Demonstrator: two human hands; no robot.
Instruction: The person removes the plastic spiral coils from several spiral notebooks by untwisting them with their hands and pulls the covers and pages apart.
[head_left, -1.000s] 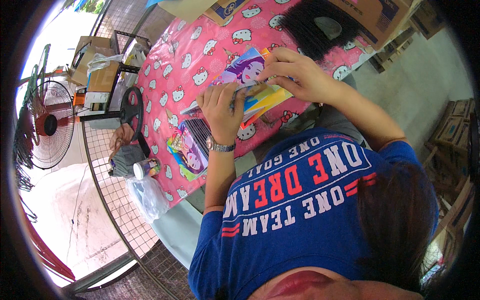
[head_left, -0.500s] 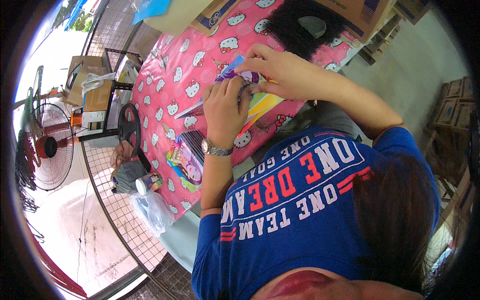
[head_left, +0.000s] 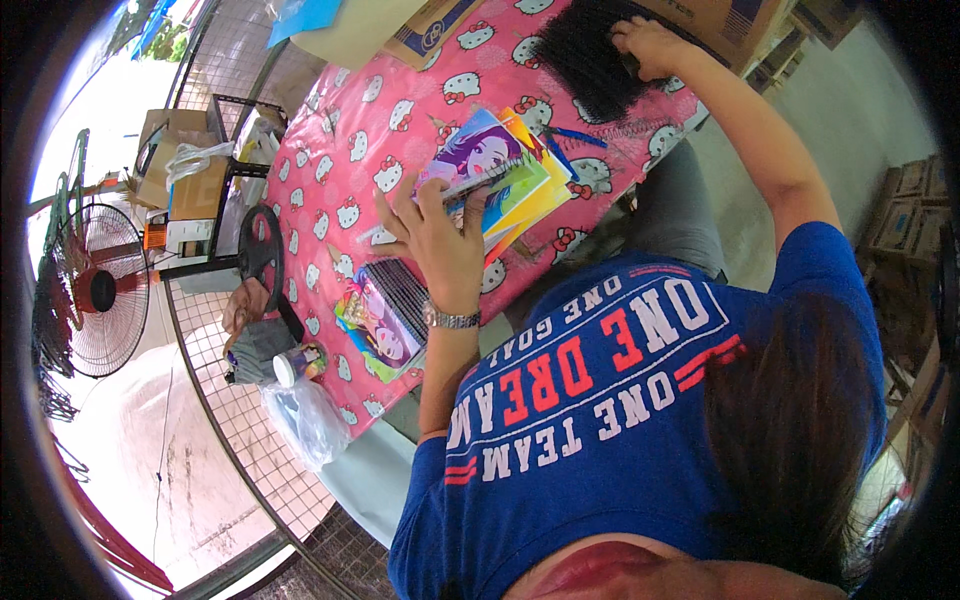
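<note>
My left hand (head_left: 440, 235), with a metal watch on the wrist, presses on a stack of colourful notebook covers (head_left: 500, 170) lying on the pink cartoon-cat tablecloth (head_left: 350, 140); the top cover shows a cartoon girl with purple hair. My right hand (head_left: 650, 45) reaches far across the table and rests in a black pile of spiral binding coils (head_left: 585, 55). Whether its fingers grip a coil I cannot tell. Beside my left wrist lies a finished spiral-bound notebook (head_left: 385, 315) with a cartoon cover.
Cardboard boxes (head_left: 700, 20) stand at the far table edge. A wire mesh screen (head_left: 230, 400) runs along the left, with a plastic bag (head_left: 305, 420) and a small bottle (head_left: 295, 365) by it. A standing fan (head_left: 90, 290) is further left. More boxes (head_left: 905, 230) sit at right.
My right hand has left the notebook covers and reached out to the black coil pile at the far edge. My left hand has stayed on the covers.
</note>
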